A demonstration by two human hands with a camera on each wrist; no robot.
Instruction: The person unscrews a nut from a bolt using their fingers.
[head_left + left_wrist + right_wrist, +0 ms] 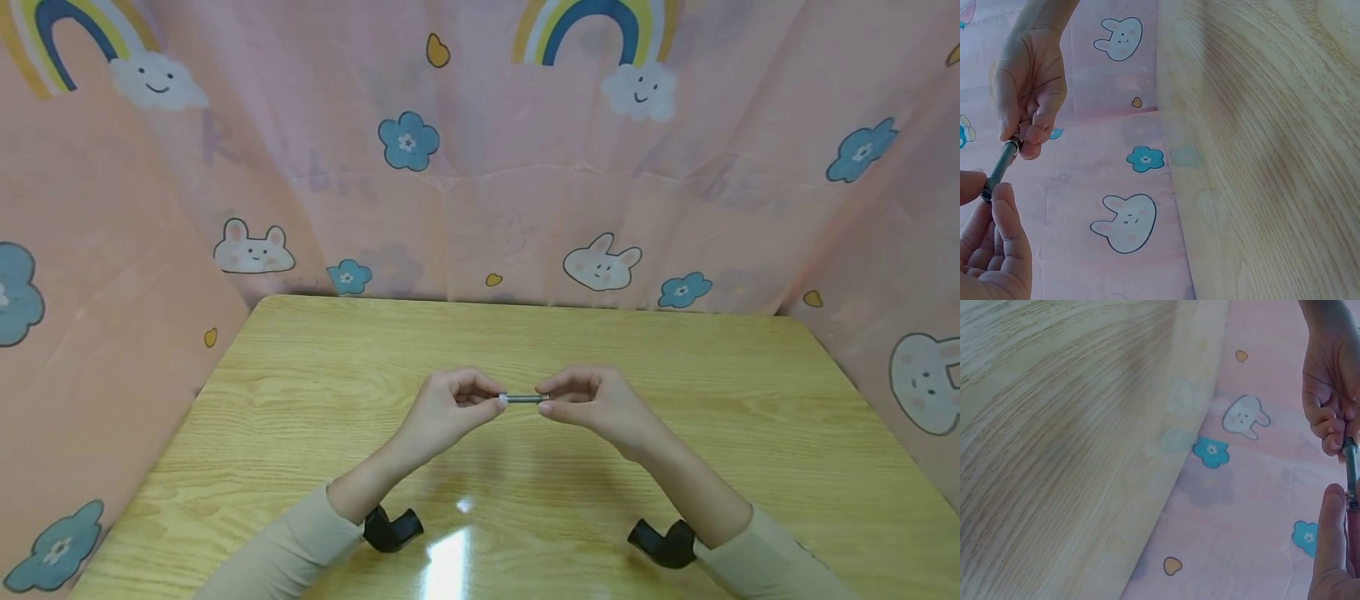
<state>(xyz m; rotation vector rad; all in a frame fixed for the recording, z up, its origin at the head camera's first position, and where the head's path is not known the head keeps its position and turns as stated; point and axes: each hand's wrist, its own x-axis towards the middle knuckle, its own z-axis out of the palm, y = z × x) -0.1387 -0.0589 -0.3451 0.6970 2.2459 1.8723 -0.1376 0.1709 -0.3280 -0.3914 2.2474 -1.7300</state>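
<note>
A metal bolt (523, 399) with a threaded shank is held level above the table between both hands. My left hand (448, 414) pinches one end between thumb and fingers, where the left wrist view shows the bolt's head (987, 192). At the other end, the thumb and fingers of my right hand (603, 408) grip what looks like a nut (1017, 142). Bare thread shows between the two hands. In the right wrist view the bolt (1351, 464) is at the right edge, and fingers partly cover its ends.
A wood-grain table (337, 358) lies beneath the hands, with glare near its front. Pink patterned cloth (480, 208) hangs behind it and at both sides. Black devices (390, 530) are strapped at both wrists, close above the tabletop.
</note>
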